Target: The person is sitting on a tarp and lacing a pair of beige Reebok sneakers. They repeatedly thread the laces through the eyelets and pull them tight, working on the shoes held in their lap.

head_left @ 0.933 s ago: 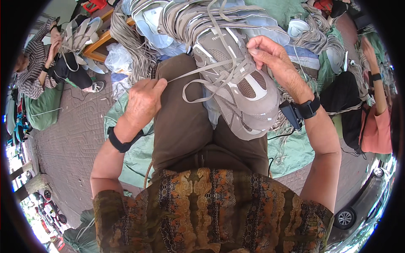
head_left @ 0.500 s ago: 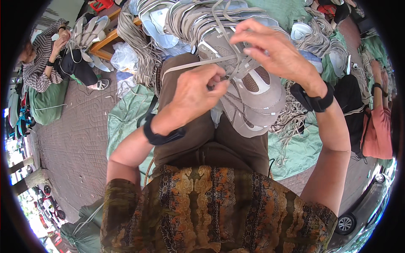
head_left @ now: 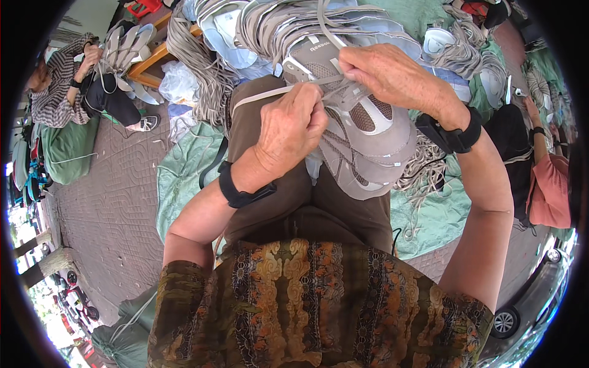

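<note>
A grey-beige shoe upper (head_left: 383, 136) with mesh panels lies over my knees, toe toward me, with more uppers layered under it. My left hand (head_left: 288, 129) is closed at the left of its eyelets, pinching a flat beige shoelace (head_left: 265, 95) whose length trails left over my thigh. On the other side, my right hand (head_left: 399, 76) is closed at the eyelets, thumb and fingers gripping the lace there. Another lace stretch (head_left: 325, 24) runs up from beside the right fingers. The crossing laces between my hands are partly hidden by the fingers.
Beyond my knees are stacked uppers (head_left: 264, 27) and a hanging bundle of laces (head_left: 184, 49). A plastic bag (head_left: 179, 83) sits left, by a wooden frame (head_left: 146, 72). Loose laces (head_left: 423, 162) lie on green sheeting (head_left: 429, 227). Co-workers sit left (head_left: 58, 104) and right (head_left: 549, 193).
My right hand has come down and its spread fingers have closed at the eyelets. My left hand has turned upright, still pinching. The right co-worker's arm has shifted.
</note>
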Available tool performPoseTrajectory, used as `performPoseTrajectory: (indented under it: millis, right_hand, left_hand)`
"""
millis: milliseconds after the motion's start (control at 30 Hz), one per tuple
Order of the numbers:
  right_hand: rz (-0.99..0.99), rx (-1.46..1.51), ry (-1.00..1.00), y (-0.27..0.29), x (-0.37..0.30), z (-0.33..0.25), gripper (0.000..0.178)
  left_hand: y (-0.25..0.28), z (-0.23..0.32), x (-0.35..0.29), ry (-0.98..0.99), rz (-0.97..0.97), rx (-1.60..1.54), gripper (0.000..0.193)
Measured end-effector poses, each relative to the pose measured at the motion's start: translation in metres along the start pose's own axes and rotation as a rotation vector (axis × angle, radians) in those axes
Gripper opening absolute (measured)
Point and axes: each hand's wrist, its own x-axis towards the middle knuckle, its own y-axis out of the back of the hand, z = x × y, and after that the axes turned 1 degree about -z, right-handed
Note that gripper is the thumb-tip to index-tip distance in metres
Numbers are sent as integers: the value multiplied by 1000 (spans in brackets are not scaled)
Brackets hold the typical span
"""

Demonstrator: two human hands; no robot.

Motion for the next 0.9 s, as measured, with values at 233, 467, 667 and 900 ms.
performPoseTrajectory:
  millis: [233, 467, 667, 900]
  right_hand:
    - [24, 149, -156, 20, -1, -6, 12]
    - [162, 571, -404, 29, -7, -10, 8]
    - [379, 814, -606, 52, -23, 2, 6]
    - [663, 1110, -551, 88, -33, 25, 5]
  left_hand:
    - [11, -2, 11, -84, 38, -47, 21]
    - [23, 12, 8, 399, -153, -569, 19]
    - [29, 16, 7, 460, -215, -723, 18]
    - [34, 5, 16, 558, -342, -861, 13]
